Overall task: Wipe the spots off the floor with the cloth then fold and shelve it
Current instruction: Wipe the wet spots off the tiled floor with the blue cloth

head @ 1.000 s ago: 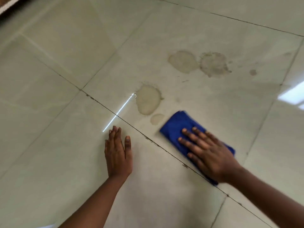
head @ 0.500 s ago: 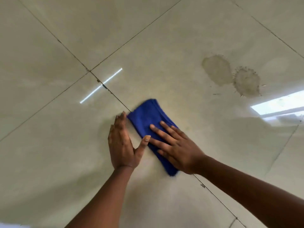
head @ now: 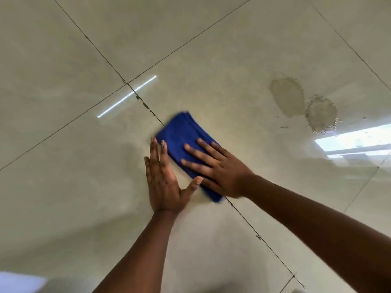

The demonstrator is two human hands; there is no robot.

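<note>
A folded blue cloth [head: 181,132] lies flat on the pale tiled floor [head: 74,187], across a dark grout line. My right hand [head: 215,168] presses down on the cloth's near half with fingers spread. My left hand [head: 163,176] rests flat on the floor just left of the cloth, its thumb touching the cloth's near edge. Two brownish dried spots remain on the tile to the upper right: an oval one [head: 288,96] and a rounder speckled one [head: 321,114].
Dark grout lines cross at a joint [head: 127,83] up and left of the cloth. A thin bright light streak [head: 127,96] and a window reflection [head: 355,140] glare on the glossy tiles.
My right hand slid the cloth leftward over the two spots near the grout line; they no longer show. The cloth now sits beside my left hand, and the view has shifted.
</note>
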